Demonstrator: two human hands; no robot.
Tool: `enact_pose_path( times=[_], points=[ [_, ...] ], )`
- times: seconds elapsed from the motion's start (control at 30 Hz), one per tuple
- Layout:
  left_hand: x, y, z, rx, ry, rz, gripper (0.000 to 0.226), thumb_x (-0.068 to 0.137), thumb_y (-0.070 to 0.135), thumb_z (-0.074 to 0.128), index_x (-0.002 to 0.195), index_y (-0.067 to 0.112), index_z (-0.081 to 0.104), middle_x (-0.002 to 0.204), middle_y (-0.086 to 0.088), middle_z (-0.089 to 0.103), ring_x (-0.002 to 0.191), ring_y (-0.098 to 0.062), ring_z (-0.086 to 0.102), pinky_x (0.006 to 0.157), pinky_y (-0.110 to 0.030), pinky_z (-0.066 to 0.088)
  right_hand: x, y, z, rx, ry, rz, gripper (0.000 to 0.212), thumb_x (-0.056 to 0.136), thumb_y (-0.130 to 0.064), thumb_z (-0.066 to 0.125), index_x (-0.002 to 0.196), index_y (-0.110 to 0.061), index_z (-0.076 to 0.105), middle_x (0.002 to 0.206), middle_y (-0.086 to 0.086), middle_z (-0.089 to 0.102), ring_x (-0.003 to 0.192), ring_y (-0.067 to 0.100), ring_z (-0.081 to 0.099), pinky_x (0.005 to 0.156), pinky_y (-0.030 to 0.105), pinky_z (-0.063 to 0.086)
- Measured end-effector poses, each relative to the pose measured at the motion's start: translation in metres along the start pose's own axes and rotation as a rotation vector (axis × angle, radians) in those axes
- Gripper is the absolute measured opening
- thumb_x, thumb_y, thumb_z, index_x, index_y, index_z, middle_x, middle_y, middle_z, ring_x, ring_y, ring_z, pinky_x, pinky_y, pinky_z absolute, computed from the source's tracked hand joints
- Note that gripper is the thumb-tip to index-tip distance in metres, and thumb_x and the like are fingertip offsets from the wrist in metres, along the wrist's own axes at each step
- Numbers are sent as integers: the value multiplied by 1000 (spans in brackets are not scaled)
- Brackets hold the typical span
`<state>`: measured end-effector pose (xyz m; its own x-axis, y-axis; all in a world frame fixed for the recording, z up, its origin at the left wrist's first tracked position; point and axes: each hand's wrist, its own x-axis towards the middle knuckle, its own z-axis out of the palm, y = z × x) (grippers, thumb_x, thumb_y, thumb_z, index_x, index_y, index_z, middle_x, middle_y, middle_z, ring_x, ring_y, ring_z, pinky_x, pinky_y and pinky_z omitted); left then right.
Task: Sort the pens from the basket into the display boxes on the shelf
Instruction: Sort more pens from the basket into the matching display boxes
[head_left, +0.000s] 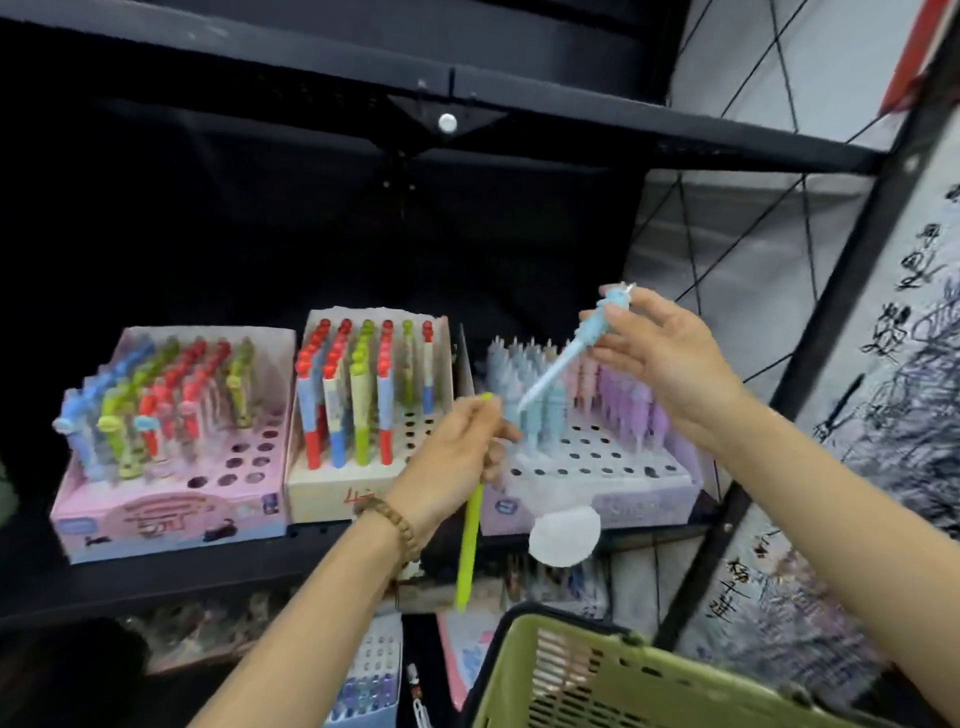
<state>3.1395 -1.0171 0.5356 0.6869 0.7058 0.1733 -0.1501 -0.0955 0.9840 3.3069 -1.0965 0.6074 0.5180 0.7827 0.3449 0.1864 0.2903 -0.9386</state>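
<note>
My right hand (665, 358) pinches a light blue pen (558, 361) by its figure top, tip slanting down toward the pale lilac display box (597, 499) on the right. My left hand (457, 457) grips a yellow-green pen (470, 535) that hangs point down in front of the shelf edge. A cream display box (332, 493) in the middle holds red, blue and green pens. The pink display box (156, 519) at the left holds several colourful pens. The green basket (623, 680) sits at the bottom right, its inside hidden.
A black shelf board (415, 104) runs overhead. Below the shelf lie more stationery boxes (369, 675). A white round tag (563, 535) hangs at the lilac box's front. A slanted black post (779, 415) and a printed wall stand to the right.
</note>
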Motion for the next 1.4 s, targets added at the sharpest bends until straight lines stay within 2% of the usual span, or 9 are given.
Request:
enact_pose_path(
  times=[0.13, 0.3, 0.5, 0.73, 0.87, 0.93, 1.13, 1.3, 1.4],
  points=[
    [14, -4, -11, -76, 136, 27, 19, 102, 16, 34, 100, 11, 53, 75, 4, 60, 57, -6, 45, 50, -15, 43, 14, 26, -20, -162, 3, -4, 26, 92, -8, 58, 116, -2, 57, 84, 7, 70, 73, 8, 69, 67, 18, 55],
    [20, -3, -25, -176, 137, 79, 25, 103, 29, 32, 103, 16, 53, 60, 8, 43, 46, -5, 33, 44, -17, 35, 18, 57, 1, -262, -144, 21, 14, 90, -7, 61, 103, -10, 60, 89, 14, 66, 74, 12, 64, 67, 18, 56],
    [22, -5, -27, -422, 204, 0, 22, 104, 18, 30, 94, 8, 47, 62, 0, 52, 46, -7, 40, 42, -18, 37, 22, 65, 12, -433, -215, 47, 30, 87, -18, 66, 114, -16, 53, 82, -5, 62, 66, 8, 67, 75, 20, 57],
    [9, -10, -38, -82, 124, 71, 22, 99, 33, 39, 100, 16, 54, 57, 11, 44, 44, -4, 33, 41, -15, 32, 23, 56, 28, -731, -418, 51, 23, 78, -18, 76, 89, -13, 57, 70, 4, 59, 67, 22, 65, 75, 39, 54],
    [2, -8, -45, -177, 167, 36, 20, 102, 20, 34, 100, 9, 50, 68, 2, 52, 49, -5, 38, 45, -16, 37, 27, 38, 34, -981, -268, -134, 26, 79, -39, 73, 92, -18, 68, 76, -5, 61, 63, 4, 52, 69, 29, 47],
    [-2, -5, -51, -87, 141, 104, 16, 100, 21, 40, 102, 9, 51, 70, 5, 62, 52, -5, 45, 49, -17, 43, 24, 23, 47, -792, -175, -214, 21, 83, -44, 67, 91, -24, 72, 76, -10, 64, 63, 1, 53, 63, 24, 46],
    [1, 13, -58, 95, 181, 231, 13, 92, 25, 55, 94, 12, 58, 66, 8, 68, 44, -3, 49, 43, -19, 42, 11, 11, 107, -229, -443, 87, 26, 91, -26, 61, 99, -4, 72, 85, 11, 69, 67, 14, 62, 77, 30, 56],
    [4, 14, -99, 582, 424, 542, 35, 85, 51, 48, 113, 31, 53, 109, 20, 60, 101, 10, 54, 83, -3, 41, 48, 0, 103, -123, -231, 29, 17, 94, -22, 57, 98, -9, 66, 90, 9, 72, 67, 9, 70, 66, 17, 57],
    [10, 5, -123, 918, 388, 497, 59, 84, 62, 35, 132, 31, 48, 134, 12, 48, 126, 4, 33, 106, -17, 25, 70, 10, 97, -277, -171, -64, 7, 93, -18, 59, 92, -11, 61, 84, 9, 71, 60, 6, 67, 63, 17, 56]
  ],
)
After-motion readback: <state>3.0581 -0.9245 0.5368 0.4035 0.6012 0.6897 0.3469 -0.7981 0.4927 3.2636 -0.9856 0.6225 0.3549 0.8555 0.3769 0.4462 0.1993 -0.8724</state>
